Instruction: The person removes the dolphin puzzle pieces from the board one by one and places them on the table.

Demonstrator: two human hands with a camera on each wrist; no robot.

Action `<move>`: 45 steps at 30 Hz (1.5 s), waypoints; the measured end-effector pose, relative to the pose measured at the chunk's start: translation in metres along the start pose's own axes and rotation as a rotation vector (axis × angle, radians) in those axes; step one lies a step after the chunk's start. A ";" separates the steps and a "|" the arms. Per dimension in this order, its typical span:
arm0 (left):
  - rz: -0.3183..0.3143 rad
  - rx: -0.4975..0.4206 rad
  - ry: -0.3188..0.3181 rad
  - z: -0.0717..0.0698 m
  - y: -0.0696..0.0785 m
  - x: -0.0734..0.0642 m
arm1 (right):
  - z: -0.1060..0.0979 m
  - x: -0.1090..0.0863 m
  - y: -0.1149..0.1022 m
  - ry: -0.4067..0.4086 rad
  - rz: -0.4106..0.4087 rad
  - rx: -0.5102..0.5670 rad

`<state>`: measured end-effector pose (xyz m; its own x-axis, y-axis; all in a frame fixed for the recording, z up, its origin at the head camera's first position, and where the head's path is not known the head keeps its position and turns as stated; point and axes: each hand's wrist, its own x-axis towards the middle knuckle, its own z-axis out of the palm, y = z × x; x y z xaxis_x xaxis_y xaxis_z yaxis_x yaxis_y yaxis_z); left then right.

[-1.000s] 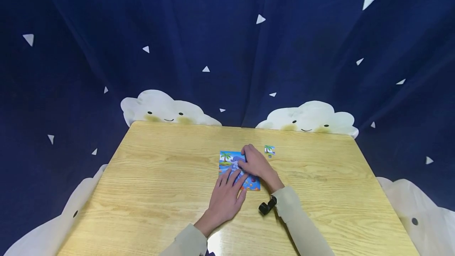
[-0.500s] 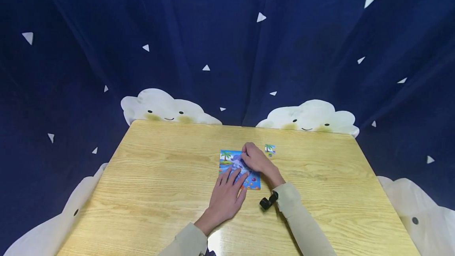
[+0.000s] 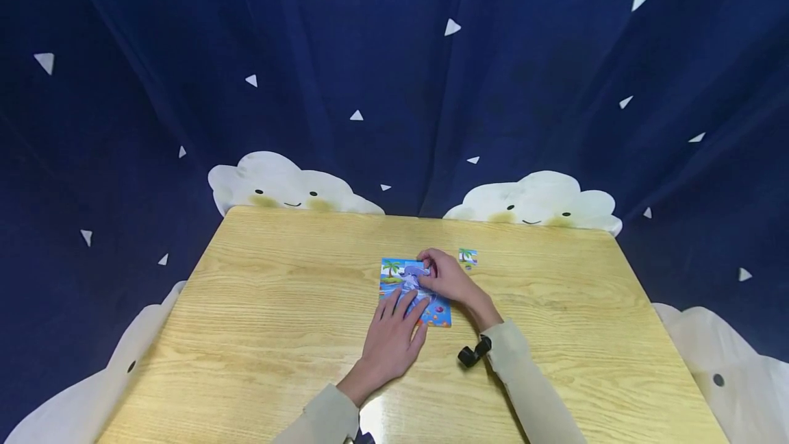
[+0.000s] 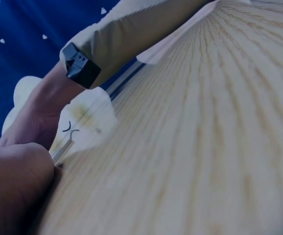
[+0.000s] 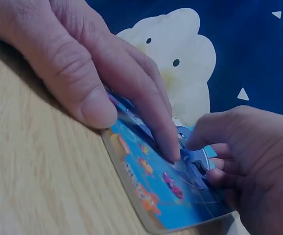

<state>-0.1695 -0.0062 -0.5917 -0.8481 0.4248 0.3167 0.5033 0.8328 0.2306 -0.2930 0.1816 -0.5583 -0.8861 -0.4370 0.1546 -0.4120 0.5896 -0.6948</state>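
Observation:
A square jigsaw puzzle (image 3: 440, 318) with a dolphin, a palm tree and sea creatures lies on the wooden table. My left hand (image 3: 392, 338) rests palm down over its lower left, fingers spread on the picture. In the right wrist view, the left thumb (image 5: 99, 108) touches the puzzle's near edge. My right hand (image 3: 448, 276) is bent over the upper right part, thumb and curled fingers pinching a blue puzzle piece (image 5: 198, 157) at the dolphin. The right fingers partly hide this piece. The left wrist view shows mostly table, with the left hand (image 4: 16, 183) at its edge.
A small palm-tree picture piece (image 3: 468, 255) lies right of the puzzle, with a tiny bit (image 3: 468, 267) below it. The table (image 3: 277, 293) ends at a dark blue curtain (image 3: 394, 88) with white clouds. A black wrist camera (image 3: 473, 352) sits on the right wrist.
My right hand has shifted slightly on the puzzle's upper right; its fingers have spread a little from the thumb, and its wrist has moved right. The left hand stays put.

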 end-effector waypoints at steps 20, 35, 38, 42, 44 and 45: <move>-0.002 0.003 0.001 0.005 -0.002 -0.001 | -0.002 -0.011 -0.009 -0.063 -0.033 -0.192; 0.000 0.012 0.003 0.005 -0.003 -0.002 | -0.006 -0.011 0.002 -0.048 -0.107 -0.127; 0.004 0.011 0.014 0.004 -0.003 -0.001 | -0.007 -0.011 0.004 -0.037 -0.104 -0.068; 0.006 -0.001 0.015 0.005 -0.003 0.000 | -0.008 -0.011 0.006 -0.036 -0.081 -0.014; 0.005 -0.002 0.009 0.005 -0.002 -0.001 | -0.008 -0.012 0.007 -0.036 -0.073 0.002; 0.004 -0.002 0.006 0.005 -0.002 0.000 | -0.008 -0.012 0.008 -0.035 -0.071 0.012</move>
<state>-0.1711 -0.0064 -0.5970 -0.8451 0.4262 0.3227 0.5069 0.8305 0.2309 -0.2874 0.1973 -0.5598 -0.8467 -0.5011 0.1790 -0.4706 0.5480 -0.6915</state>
